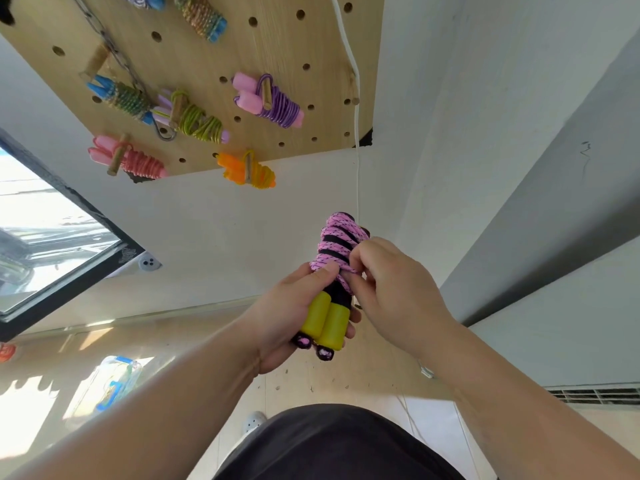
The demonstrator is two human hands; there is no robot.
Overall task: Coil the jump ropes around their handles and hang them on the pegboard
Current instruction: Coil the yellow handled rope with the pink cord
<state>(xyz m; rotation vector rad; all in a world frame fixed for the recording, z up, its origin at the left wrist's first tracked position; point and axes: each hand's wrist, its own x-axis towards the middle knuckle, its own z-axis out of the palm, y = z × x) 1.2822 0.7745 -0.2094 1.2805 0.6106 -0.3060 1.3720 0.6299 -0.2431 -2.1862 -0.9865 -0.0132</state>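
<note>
A pink braided jump rope [337,242] is wound around its two black handles with yellow ends [327,322], held together in front of my chest. My left hand [294,317] grips the handles from the left, thumb pressing on the coils. My right hand [391,289] pinches a strand of the pink rope at the lower coils. The wooden pegboard [277,39] hangs on the wall above, with several coiled ropes on pegs, among them a purple one [277,102], a green one [194,119], a red one [135,161] and an orange one [247,169].
A white cord [356,133] runs down the wall past the pegboard's right edge. A dark-framed window [52,237] is at left, a wall socket [149,262] beside it. A clear plastic box [107,382] lies on the floor at lower left. A vent grille [595,394] is at lower right.
</note>
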